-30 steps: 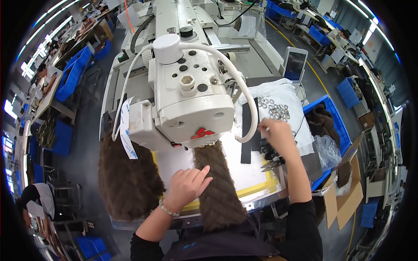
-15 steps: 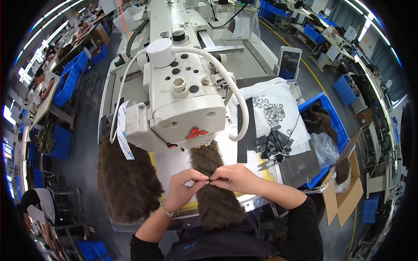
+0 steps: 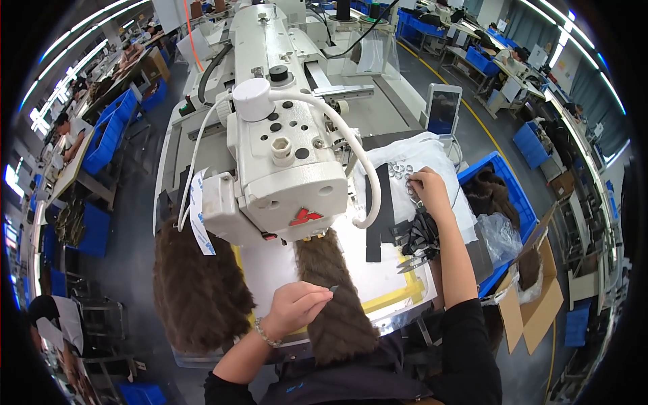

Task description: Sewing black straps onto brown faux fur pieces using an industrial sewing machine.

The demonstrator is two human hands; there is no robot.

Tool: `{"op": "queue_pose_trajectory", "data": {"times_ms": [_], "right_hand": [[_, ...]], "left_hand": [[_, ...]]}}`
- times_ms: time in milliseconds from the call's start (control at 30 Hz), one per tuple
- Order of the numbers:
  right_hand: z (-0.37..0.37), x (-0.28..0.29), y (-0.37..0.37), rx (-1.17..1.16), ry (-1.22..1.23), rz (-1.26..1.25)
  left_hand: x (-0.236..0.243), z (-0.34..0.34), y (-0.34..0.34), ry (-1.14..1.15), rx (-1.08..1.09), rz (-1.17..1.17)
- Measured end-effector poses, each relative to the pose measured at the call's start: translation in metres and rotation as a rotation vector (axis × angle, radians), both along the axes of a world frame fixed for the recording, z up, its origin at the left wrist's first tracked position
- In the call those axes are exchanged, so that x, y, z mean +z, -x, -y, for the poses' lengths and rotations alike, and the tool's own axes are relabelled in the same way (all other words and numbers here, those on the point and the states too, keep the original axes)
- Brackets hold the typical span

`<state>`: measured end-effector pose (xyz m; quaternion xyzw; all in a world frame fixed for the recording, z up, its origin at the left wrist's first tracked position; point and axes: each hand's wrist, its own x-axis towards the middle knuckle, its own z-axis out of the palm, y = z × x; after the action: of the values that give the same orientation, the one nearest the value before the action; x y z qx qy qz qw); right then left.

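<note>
My left hand [image 3: 300, 307] pinches a small dark strip [image 3: 334, 289] between thumb and fingertips, just above a long piece of brown fur [image 3: 341, 314]. That fur runs under the head of a white sewing machine [image 3: 293, 175]. At the right, my right hand [image 3: 432, 192] reaches over a white cloth [image 3: 466, 226] with its fingertips closed among small metal rings [image 3: 399, 169]. Whether a ring is between those fingers I cannot make out. Folded black strips [image 3: 418, 233] lie just nearer than the hand, beside scissors [image 3: 412, 263].
A larger brown fur piece [image 3: 196, 290] lies left of the machine. A flat black strip [image 3: 376, 216] borders the cloth. To the right stand a blue bin [image 3: 516, 179] with fur and clear plastic, and an open cardboard box [image 3: 533, 310]. A small screen [image 3: 443, 111] stands behind.
My right hand has left the left hand and moved right and away to the metal rings. My left hand stays over the fur, now holding the small dark strip alone.
</note>
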<state>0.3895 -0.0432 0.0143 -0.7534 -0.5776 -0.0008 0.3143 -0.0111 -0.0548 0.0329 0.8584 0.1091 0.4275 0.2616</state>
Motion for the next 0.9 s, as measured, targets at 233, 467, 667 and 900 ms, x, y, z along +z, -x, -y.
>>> {"op": "queue_pose_trajectory", "data": {"times_ms": [233,467,667,900], "right_hand": [[0.003,-0.002,0.006,-0.110,-0.106,0.193],[0.028,0.035,0.150,0.298,0.155,-0.603],[0.051,0.027,0.210,0.527,0.194,-0.934],[0.052,0.024,0.214,0.388,0.167,-1.078]], "left_hand": [[0.000,0.001,0.002,-0.079,0.043,-0.023],[-0.003,-0.007,0.007,-0.131,0.186,0.001],[0.002,-0.008,0.007,-0.200,0.185,0.015],[0.010,-0.012,0.015,-0.375,0.169,-0.006]]}}
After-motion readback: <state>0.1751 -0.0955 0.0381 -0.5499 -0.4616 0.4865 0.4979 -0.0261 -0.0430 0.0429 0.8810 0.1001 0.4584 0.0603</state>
